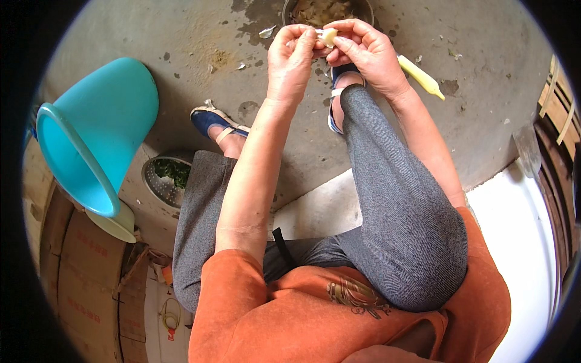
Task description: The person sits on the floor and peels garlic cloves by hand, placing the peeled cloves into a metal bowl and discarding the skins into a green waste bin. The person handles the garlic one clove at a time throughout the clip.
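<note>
Out in front of me, above the concrete floor, both hands meet at a small pale garlic clove with whitish skin on it. My left hand pinches its left side between thumb and fingertips. From the right, my right hand grips it with thumb and bent fingers. Just beyond the hands stands a dark round basin, cut off by the top of the view, with pale brownish pieces inside. White papery bits lie on the floor left of the basin.
A yellow-handled tool lies right of my right hand. At left, a turquoise bucket rests on its side; beside it a metal colander holds green leaves. Cardboard boxes stand at lower left. A metal blade shows at right.
</note>
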A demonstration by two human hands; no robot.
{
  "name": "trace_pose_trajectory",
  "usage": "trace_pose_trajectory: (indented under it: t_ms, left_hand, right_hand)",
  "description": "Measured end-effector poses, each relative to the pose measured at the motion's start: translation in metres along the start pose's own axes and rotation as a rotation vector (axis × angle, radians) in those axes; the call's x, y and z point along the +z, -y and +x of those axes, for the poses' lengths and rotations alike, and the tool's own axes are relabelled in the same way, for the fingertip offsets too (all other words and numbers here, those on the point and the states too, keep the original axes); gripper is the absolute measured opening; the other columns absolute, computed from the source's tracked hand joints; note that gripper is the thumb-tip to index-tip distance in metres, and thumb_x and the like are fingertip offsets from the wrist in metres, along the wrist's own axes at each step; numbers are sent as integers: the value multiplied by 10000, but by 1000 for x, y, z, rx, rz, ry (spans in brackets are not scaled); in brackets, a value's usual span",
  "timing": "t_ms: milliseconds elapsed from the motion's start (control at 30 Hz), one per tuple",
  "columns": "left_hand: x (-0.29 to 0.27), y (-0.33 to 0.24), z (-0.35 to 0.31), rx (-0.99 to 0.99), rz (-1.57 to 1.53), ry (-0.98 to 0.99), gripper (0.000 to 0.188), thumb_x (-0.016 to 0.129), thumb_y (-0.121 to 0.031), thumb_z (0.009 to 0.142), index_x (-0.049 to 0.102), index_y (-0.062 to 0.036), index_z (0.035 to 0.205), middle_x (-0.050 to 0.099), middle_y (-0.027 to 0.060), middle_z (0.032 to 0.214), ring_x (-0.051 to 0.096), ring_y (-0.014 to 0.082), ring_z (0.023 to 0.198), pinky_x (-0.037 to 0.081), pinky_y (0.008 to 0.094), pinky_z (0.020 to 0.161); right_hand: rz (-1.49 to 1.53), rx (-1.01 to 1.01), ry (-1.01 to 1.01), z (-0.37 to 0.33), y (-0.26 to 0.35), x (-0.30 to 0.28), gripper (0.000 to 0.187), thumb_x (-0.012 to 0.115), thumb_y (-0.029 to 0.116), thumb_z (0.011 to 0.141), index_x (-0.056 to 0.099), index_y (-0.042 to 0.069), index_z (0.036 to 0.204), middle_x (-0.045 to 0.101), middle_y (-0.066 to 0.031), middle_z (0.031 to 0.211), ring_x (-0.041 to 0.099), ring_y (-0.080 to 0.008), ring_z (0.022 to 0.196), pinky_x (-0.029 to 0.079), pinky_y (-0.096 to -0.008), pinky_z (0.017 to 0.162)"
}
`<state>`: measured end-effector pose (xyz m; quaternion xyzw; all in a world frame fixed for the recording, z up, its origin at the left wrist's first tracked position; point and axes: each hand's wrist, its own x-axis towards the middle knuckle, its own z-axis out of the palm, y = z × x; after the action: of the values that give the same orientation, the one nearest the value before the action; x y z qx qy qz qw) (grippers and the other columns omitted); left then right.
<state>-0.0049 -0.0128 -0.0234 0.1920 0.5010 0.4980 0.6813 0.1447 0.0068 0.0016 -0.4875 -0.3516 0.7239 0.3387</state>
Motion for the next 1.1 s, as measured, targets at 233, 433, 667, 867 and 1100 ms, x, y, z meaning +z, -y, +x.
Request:
trace_pose_trajectory:
  t_ms: [233, 433, 667, 867, 1100]
  left_hand:
    - [5, 0, -6, 136, 144, -42, 63, 525, -90, 943, 539, -30, 952, 617, 38, 835, 605, 99, 812, 509, 237, 756]
    - [6, -10, 0, 427, 773, 33, 87, 573, -78, 897, 506, -23, 902, 623, 109, 811, 656, 193, 710, 525, 287, 634]
    - [8, -2, -4, -48, -354, -15, 78, 531, -98, 932, 532, -23, 950, 629, 86, 904, 635, 157, 771, 541, 272, 704]
    - [1, 0, -2, -125, -423, -74, 153, 514, -188, 949, 549, -47, 1000, 618, 72, 878, 597, 112, 703, 526, 256, 660]
    - [22, -7, -5, 92, 180, 12, 215, 698, -152, 836, 593, -80, 1009, 612, 8, 896, 579, 77, 738, 503, 244, 670]
  right_hand:
    - [15, 32, -74, -1, 6, 4, 227, 602, 66, 885, 581, 14, 1106, 652, -78, 966, 625, -96, 866, 540, -246, 736]
    - [10, -154, 3, 3, -5, -3, 221, 620, 42, 868, 612, 4, 1086, 652, -77, 999, 620, -115, 918, 524, -261, 803]
    - [531, 96, -10, 3, -10, -10, 215, 573, 79, 906, 591, 37, 1116, 647, -67, 1000, 620, -121, 835, 521, -259, 749]
    - [747, 172, 9, 4, -12, -17, 195, 561, 94, 914, 578, 40, 1100, 639, -63, 955, 608, -128, 798, 523, -272, 696]
    - [729, 141, -88, 3, -13, -12, 136, 567, 104, 907, 603, 41, 1021, 654, -57, 898, 616, -126, 774, 532, -277, 705]
